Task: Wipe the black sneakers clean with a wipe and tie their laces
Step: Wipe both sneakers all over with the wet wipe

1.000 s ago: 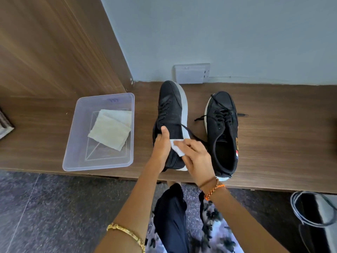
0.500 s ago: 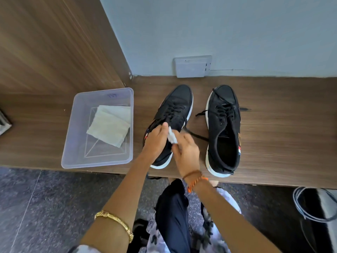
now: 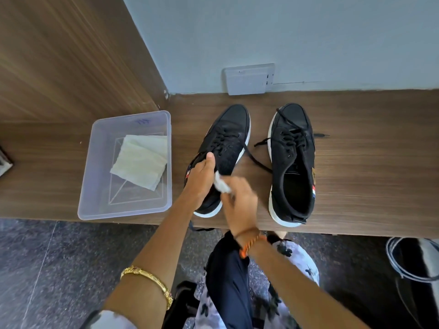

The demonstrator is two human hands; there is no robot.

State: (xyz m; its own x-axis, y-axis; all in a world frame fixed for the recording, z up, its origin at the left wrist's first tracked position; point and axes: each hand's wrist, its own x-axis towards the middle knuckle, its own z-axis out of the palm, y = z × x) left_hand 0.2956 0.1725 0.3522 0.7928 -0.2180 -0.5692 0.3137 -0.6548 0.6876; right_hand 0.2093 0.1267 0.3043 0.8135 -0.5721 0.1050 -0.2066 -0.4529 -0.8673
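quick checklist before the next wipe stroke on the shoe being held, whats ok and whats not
1. Left sneaker steadied by the left hand: ok.
2. Wipe pinched in the right hand: ok.
3. Wipe pressed against the shoe: cannot tell, blurred.
4. Spare wipe ready in the plastic tub: ok.
5. Laces tied on the right sneaker: not ok, loose ends lie on the wooden shelf.
6. Left sneaker's laces tied: not ok, one end trails across the shelf.

A gold chain bracelet (image 3: 148, 284) is worn on the left wrist, an orange braided thread band (image 3: 252, 242) on the right. Dark trousers (image 3: 228, 281) and a pale floral-print garment (image 3: 292, 269) are seen below.
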